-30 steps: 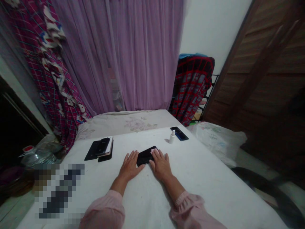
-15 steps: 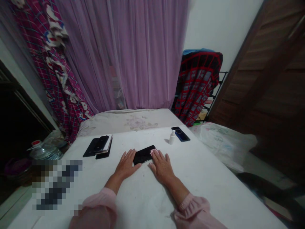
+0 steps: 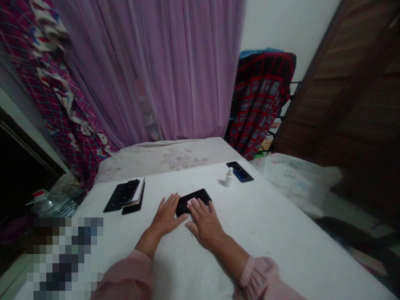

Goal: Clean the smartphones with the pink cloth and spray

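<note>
A black smartphone (image 3: 202,194) lies on the white-covered surface in front of me, its glossy face up. My left hand (image 3: 167,216) braces its left end, with the thumb at the near edge and the other fingers stretched along the far side. Under the fingertips of my right hand (image 3: 204,223) is a small pink cloth (image 3: 192,203), pressed flat against the phone's face near its middle. Beyond my right hand stands a small white bottle (image 3: 228,178), upright.
Another phone (image 3: 245,175) with a dark blue face lies behind the bottle. At the left is a pile of black phones or cases and a white item (image 3: 137,191). A large clear water bottle (image 3: 51,204) stands past the left edge. Purple curtains (image 3: 193,83) hang behind.
My right hand has slid the pink cloth leftward over the phone, from its right end to about the middle. The left hand stays at the left end. The view has shifted slightly.
</note>
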Demonstrator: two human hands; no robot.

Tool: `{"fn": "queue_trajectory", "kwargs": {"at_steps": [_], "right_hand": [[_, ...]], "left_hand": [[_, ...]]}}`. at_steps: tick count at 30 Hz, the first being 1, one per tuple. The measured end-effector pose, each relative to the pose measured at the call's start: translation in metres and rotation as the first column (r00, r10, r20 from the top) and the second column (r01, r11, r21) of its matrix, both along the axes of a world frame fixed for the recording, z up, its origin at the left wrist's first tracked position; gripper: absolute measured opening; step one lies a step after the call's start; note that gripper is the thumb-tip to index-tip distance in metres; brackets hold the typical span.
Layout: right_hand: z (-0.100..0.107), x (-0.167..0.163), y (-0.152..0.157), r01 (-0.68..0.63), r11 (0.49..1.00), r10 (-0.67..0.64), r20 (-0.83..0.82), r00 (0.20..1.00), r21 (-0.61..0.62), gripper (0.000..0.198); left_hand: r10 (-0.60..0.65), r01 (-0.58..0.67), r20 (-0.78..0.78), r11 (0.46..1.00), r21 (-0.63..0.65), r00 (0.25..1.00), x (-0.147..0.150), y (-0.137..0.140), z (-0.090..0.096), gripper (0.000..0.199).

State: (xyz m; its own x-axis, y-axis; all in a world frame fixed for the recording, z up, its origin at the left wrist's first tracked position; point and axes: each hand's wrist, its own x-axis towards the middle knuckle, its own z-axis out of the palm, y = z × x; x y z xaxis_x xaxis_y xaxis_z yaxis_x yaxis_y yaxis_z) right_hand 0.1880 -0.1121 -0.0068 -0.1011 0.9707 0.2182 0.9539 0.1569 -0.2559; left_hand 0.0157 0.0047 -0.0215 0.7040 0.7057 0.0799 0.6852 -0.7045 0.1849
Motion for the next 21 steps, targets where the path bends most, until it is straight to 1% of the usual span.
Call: {"fn": "queue_trajectory", "kwargs": {"at_steps": [2, 6, 8, 12, 15, 21], "right_hand": [[0.002, 0.005, -0.001, 0.020, 1.000, -0.020, -0.001, 1.000, -0.012, 0.058], [0.002, 0.026, -0.007, 0.165, 0.985, -0.163, 0.040, 0.986, -0.055, 0.056], [0.000, 0.034, -0.011, 0.216, 0.974, -0.212, 0.072, 0.975, -0.066, 0.057], [-0.005, 0.037, -0.010, 0.212, 0.976, -0.206, 0.106, 0.973, -0.056, 0.059], [-0.007, 0.035, 0.004, 0.201, 0.978, -0.193, 0.117, 0.974, -0.063, 0.059], [-0.011, 0.039, 0.047, 0.220, 0.975, -0.214, 0.119, 0.970, -0.042, 0.057]], "left_hand": [[-0.006, 0.005, 0.018, 0.999, 0.033, 1.000, 0.000, 0.001, -0.004, 0.072], [-0.029, 0.026, 0.046, 0.998, 0.065, 0.999, 0.000, 0.007, -0.010, 0.071], [-0.049, 0.045, 0.055, 0.997, 0.062, 0.997, 0.001, 0.010, -0.010, 0.072], [-0.060, 0.058, 0.042, 0.997, 0.042, 0.997, 0.002, 0.014, -0.008, 0.072], [-0.062, 0.061, 0.038, 0.998, 0.028, 0.997, 0.003, 0.012, -0.005, 0.071], [-0.044, 0.045, 0.028, 0.999, -0.020, 0.999, 0.003, 0.007, 0.003, 0.071]]}}
